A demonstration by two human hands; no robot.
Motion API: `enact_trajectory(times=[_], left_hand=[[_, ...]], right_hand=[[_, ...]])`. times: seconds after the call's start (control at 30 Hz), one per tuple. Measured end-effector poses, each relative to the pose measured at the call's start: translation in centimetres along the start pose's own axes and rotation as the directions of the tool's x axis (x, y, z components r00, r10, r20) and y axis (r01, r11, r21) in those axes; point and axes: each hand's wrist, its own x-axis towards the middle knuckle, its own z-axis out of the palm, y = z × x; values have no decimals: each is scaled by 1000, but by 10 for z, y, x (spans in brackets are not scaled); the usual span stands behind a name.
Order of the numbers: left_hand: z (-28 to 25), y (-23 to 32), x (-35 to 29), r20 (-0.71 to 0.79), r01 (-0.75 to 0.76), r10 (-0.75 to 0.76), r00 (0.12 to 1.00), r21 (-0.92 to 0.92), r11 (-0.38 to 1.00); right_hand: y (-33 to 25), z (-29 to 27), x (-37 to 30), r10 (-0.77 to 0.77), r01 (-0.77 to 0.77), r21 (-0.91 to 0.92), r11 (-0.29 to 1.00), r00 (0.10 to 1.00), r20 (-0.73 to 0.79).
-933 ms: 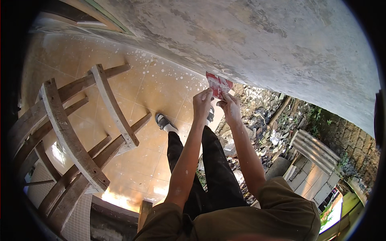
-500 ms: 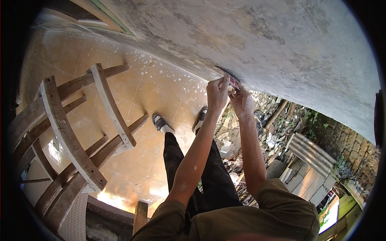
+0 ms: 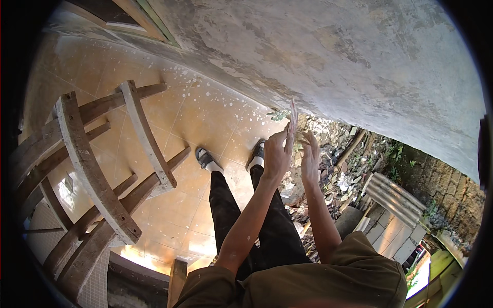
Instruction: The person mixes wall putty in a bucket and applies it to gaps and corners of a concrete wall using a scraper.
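My left hand (image 3: pixel 277 154) pinches a thin, pale reddish sheet (image 3: pixel 293 117) that stands up nearly edge-on past its fingertips. Whether it is paper or something stiffer cannot be made out. Beside it, my right hand (image 3: pixel 309 159) is held with its fingers apart, turned towards the sheet and a little away from it. Both hands are dusted with white. Just beyond them rises a grey plastered wall (image 3: pixel 359 66) with rough, patchy marks; the sheet's tip overlaps its lower edge in view and seems clear of it.
On the left, a wooden frame of beams (image 3: pixel 95 169) stands on orange floor tiles (image 3: pixel 200 123) spattered with white. My sandalled feet are on the tiles. Rubble (image 3: pixel 341 172) lies to the right, with corrugated sheeting (image 3: pixel 395 197) nearby. A small plant (image 3: pixel 278 114) grows by the wall's foot.
Both hands have drawn back from the wall towards me. The sheet, folded between both hands before, now stands upright in my left hand, and my right hand's fingers have opened.
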Motion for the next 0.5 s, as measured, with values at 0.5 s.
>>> enact_trajectory(times=[0.5], left_hand=[[-43,-36,-30,142,-299,268,953,307,903]], right_hand=[[28,75,-2,-194,176,-322,930,981,-24]])
